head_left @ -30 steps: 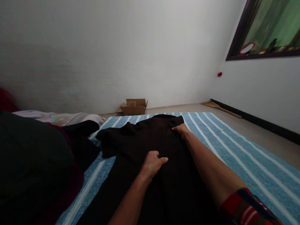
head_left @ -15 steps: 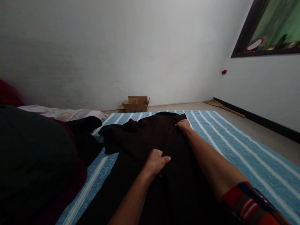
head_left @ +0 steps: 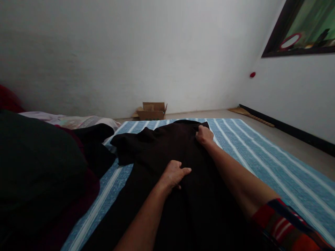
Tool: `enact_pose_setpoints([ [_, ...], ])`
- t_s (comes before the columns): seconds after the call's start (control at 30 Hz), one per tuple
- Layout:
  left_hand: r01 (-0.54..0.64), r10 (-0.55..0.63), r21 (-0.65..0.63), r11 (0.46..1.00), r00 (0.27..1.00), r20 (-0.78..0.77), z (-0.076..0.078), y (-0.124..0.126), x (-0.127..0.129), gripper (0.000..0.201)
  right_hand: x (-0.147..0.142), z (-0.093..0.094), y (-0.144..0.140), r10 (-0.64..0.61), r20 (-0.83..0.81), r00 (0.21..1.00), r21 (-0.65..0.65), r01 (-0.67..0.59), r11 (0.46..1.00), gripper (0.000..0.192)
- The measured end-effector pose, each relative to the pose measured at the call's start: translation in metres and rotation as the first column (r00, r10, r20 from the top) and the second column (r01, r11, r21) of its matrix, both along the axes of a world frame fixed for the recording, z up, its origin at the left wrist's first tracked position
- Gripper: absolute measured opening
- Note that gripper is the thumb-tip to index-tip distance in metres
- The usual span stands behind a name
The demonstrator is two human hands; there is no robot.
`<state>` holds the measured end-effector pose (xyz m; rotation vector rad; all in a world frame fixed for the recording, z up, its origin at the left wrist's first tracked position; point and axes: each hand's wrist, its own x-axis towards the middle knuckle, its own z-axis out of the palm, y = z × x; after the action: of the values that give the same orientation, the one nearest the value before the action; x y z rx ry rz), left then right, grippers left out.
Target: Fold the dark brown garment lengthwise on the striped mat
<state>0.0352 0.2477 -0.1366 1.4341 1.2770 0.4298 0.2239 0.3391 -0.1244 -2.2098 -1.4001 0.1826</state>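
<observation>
Can count one left hand (head_left: 173, 174) and one right hand (head_left: 205, 135), two forearms (head_left: 148, 218), one plaid sleeve (head_left: 281, 218), one outspread black garment (head_left: 164, 146), one striped sheet (head_left: 264, 160), one cardboard box (head_left: 151, 115), one window frame (head_left: 281, 28), one red-rimmed oval (head_left: 290, 41); cannot count the heaped fabrics (head_left: 42, 164)

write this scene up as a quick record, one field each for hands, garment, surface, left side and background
left hand: on the dark garment, thumb out, grip unclear
right hand: at its far right part, fingers curled, grip unclear
garment state: spread out, somewhat rumpled
surface: blue sheet with white stripes
left side: heap of dark clothes
background: open cardboard box near pale wall
</observation>
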Motion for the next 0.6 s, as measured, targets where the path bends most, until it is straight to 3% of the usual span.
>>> enact_pose_setpoints([
  [0.1,0.03,-0.027,-0.049,0.998,0.998,0.05,0.003,0.0,-0.002,0.017,-0.014,0.017,-0.028,0.112,0.104,0.988,0.016,-0.115,0.993,0.021],
  [0.17,0.036,-0.028,-0.073,0.997,0.995,0.1,0.005,0.0,-0.005,0.028,-0.017,0.025,-0.055,0.206,0.172,0.963,0.013,-0.212,0.977,0.019],
  [0.3,0.078,-0.051,-0.131,0.988,0.979,0.195,0.008,-0.001,-0.011,0.044,-0.007,0.025,-0.119,0.287,0.243,0.926,-0.023,-0.291,0.957,0.016],
  [0.47,0.069,0.02,-0.272,0.96,0.951,0.309,0.006,-0.012,-0.016,0.046,0.015,0.003,-0.191,0.177,0.007,0.984,-0.026,-0.177,0.984,0.019],
  [0.6,0.034,0.107,-0.359,0.933,0.924,0.368,0.005,-0.027,-0.017,0.035,0.019,-0.015,-0.231,0.088,-0.222,0.971,-0.052,-0.102,0.993,0.027],
])
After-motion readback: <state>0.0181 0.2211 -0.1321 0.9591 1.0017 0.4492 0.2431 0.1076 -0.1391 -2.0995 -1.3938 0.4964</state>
